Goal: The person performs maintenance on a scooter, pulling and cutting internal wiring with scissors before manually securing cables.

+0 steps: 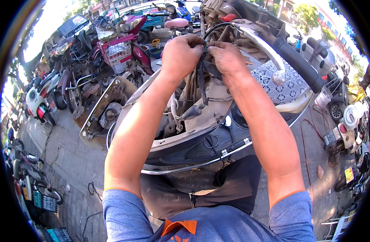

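Both of my hands meet fingertip to fingertip over the opened front of a scooter. My left hand [181, 56] is closed in a pinch, and so is my right hand [230, 60]; thin wiring runs between their fingers, its ends hidden. From this spot a dark wire bundle [201, 78] hangs into the body cavity, where a dark rubber boot [191, 112] and a tangle of dusty cables lie. A black cable [217, 26] arches away over the top. The scooter's chrome handlebar [262, 45] with its black grip [298, 64] stands to the right of my hands.
Beside the scooter at left lies a removed beige panel [93, 108]. Other scooters crowd around, including one with a white basket [117, 51] and a white one [38, 103]. A reddish hose [308, 155] runs along the paving at right. A patterned footboard [281, 82] lies behind the handlebar.
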`<state>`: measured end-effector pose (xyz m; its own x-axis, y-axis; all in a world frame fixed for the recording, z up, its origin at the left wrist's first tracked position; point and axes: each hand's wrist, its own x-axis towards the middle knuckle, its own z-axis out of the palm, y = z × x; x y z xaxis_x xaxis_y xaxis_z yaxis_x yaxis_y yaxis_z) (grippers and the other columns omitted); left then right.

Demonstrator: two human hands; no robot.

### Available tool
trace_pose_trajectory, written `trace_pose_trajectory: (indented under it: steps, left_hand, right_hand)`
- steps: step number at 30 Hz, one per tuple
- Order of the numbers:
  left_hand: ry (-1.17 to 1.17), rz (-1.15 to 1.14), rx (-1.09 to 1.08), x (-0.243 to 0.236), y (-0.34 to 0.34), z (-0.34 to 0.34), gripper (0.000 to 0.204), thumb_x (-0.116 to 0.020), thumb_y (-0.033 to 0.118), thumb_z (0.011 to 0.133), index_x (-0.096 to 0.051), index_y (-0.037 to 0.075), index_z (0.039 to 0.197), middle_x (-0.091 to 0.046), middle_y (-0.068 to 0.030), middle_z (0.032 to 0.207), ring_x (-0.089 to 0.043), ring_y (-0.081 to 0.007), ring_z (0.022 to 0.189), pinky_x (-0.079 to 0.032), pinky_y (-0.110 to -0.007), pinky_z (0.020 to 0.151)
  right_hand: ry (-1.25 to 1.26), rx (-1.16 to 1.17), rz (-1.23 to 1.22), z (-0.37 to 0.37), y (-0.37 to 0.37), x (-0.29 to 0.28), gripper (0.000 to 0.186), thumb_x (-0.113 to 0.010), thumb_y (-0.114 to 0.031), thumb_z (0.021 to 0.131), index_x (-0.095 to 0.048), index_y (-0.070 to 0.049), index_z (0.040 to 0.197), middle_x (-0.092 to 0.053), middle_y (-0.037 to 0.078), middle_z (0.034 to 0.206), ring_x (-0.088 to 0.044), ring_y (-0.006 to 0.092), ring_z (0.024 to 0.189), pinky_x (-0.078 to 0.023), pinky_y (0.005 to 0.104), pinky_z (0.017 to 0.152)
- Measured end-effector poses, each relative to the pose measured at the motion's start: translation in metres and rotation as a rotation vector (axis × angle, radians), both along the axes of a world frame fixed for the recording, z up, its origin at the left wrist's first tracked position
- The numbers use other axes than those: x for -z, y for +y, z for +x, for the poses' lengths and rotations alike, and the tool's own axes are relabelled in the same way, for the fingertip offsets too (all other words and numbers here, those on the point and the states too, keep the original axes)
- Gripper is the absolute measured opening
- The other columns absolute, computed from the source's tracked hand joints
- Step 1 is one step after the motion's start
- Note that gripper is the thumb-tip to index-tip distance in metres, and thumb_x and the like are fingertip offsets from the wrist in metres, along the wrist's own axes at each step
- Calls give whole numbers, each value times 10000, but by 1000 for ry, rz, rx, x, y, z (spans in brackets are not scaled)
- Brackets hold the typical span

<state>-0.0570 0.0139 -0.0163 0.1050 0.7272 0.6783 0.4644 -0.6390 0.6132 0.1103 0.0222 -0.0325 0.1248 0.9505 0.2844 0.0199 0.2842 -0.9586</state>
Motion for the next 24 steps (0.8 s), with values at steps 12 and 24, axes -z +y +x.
trace_pose_trajectory:
  steps: [12, 24]
  left_hand:
    - [471, 189, -192, -26, -7, 4, 210, -752, 228, 881, -833, 91, 1018, -786, -154, 1003, -753, -358, 952, -600, -444, 856]
    - [140, 54, -127, -8, -3, 12, 269, -731, 240, 871, -796, 9, 993, -785, -196, 914, -770, -346, 869, -587, -409, 822]
  right_hand:
    - [-49, 44, 25, -6, -2, -4, 188, -610, -84, 1001, -747, 16, 1082, -748, 66, 949, -682, 141, 812, -538, 303, 759]
    - [117, -116, 44, -15, -44, -26, 180, -608, -112, 1023, -742, -11, 1088, -733, 55, 970, -680, 138, 827, -550, 304, 786]
